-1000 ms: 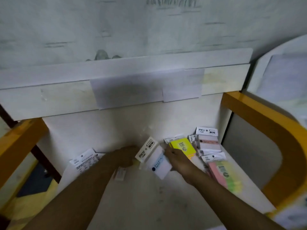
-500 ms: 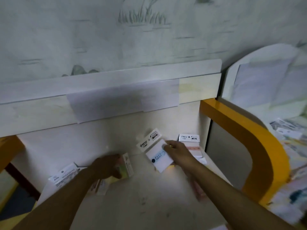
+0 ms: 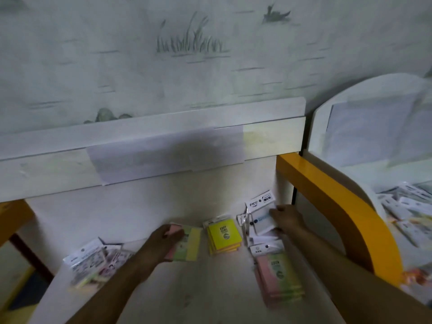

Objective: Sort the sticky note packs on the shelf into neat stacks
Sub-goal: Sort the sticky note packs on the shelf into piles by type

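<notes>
Since half second ago: my right hand (image 3: pixel 286 219) carried white pack (image 3: pixel 261 222) rightward to back right corner of shelf (image 3: pixel 187 300); my left hand (image 3: pixel 167 237) now lies on pink-green-yellow pack (image 3: pixel 187 245). Far left: loose heap of packs (image 3: pixel 93 260). Left hand grips striped pack, mid-shelf. Yellow stack (image 3: pixel 224 237) just right of it. Right hand pinches white pack over white stack. Pastel stack (image 3: pixel 279 279) nearer front right.
</notes>
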Demonstrator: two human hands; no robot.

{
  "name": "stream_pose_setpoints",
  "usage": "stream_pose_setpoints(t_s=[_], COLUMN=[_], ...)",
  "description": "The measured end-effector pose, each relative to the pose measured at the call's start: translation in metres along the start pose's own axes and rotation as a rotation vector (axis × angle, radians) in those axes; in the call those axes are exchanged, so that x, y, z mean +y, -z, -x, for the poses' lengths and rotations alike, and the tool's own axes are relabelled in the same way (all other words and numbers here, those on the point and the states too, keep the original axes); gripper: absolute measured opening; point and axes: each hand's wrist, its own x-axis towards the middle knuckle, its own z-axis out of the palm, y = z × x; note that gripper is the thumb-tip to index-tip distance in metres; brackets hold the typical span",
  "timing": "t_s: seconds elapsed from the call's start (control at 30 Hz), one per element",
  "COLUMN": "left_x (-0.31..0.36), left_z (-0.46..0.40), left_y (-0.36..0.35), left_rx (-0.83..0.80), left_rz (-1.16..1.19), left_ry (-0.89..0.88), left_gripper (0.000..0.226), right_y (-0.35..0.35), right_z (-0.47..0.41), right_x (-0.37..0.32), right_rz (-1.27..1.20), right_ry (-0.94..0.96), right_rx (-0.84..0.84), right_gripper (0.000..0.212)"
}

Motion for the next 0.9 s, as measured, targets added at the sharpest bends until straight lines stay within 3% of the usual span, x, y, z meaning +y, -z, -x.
stream_pose_setpoints(t_s=[0.03,0.2,0.27,0.37,0.47,0.57,0.63,0.73,0.9], left_x=[0.002,0.003,0.005,0.012,0.019,0.024,0.025,0.023,0.009], left_z=[0.003,0.013,0.017,0.02,0.018,0.017,0.019,0.022,0.013], left_y=[-0.006,-0.025,-0.028,-0.032,-0.04,-0.057,-0.071,-0.087,-0.096], left_rx=[-0.002,-0.097,-0.12,-0.171,-0.205,-0.231,-0.281,-0.341,-0.274], left_rz=[0.02,0.084,0.094,0.096,0.14,0.2,0.194,0.047,-0.26], left_ry=[0.001,-0.017,-0.021,-0.023,-0.025,-0.02,-0.03,-0.073,-0.123], left_gripper=[0.011,0.022,0.023,0.028,0.03,0.033,0.033,0.035,0.03], right_y=[0.0,0.002,0.003,0.0,-0.009,-0.014,-0.016,-0.013,0.002], right_z=[0.002,0.004,0.004,0.01,0.029,0.06,0.075,0.079,0.069], right_x=[0.002,0.02,0.025,0.014,-0.011,-0.029,-0.031,-0.021,-0.004], right_rz=[0.026,0.215,0.164,0.068,-0.02,-0.017,-0.006,-0.098,0.001], right_ry=[0.004,0.001,0.012,0.174,0.281,0.184,0.14,0.147,0.146], right_rx=[0.011,0.038,0.072,0.11,-0.068,-0.418,-0.534,-0.572,-0.468], right_gripper=[0.022,0.034,0.038,0.036,0.028,0.036,0.034,0.01,0.011])
